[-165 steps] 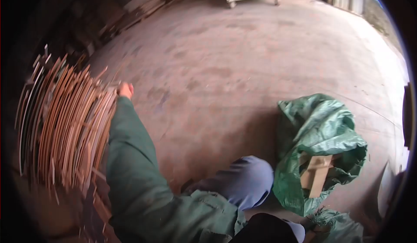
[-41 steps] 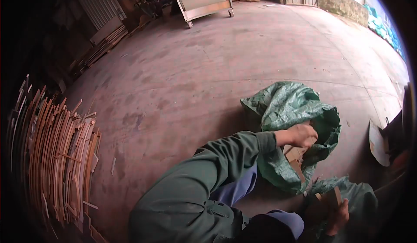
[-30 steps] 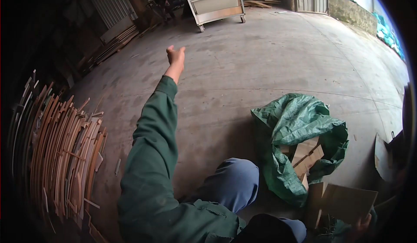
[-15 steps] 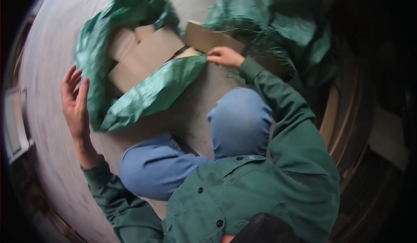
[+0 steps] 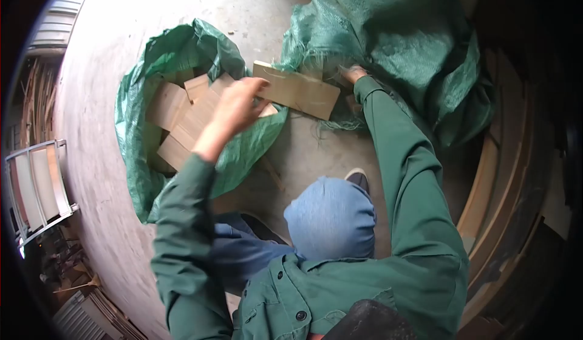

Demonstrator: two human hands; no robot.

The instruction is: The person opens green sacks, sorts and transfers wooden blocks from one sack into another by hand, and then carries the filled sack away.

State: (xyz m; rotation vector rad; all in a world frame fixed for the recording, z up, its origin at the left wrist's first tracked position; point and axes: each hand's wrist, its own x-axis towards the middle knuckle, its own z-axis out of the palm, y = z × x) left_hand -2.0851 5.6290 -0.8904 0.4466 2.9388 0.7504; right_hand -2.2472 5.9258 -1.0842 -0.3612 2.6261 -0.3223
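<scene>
My left hand (image 5: 242,104) is above the wood pieces (image 5: 197,112) in the left green woven sack (image 5: 135,151). Its fingers are bent and apart, with nothing seen in them, close to the left end of a flat wooden board (image 5: 297,91). That board spans the gap between the two sacks. At the mouth of the right green woven sack (image 5: 419,54), my right hand (image 5: 354,74) reaches in among frayed threads. Its fingers are hidden, so whether it grips anything does not show.
Concrete floor (image 5: 97,157) surrounds the sacks. My bent knee (image 5: 331,218) rises in front of me. Long wooden planks (image 5: 495,176) lie along the right side. A metal-framed rack (image 5: 39,188) and stacked thin wood (image 5: 39,100) stand at the left.
My left hand has moved right, from outside the left sack to over its wood. My right hand has let go of that sack's rim and moved to the right sack's mouth.
</scene>
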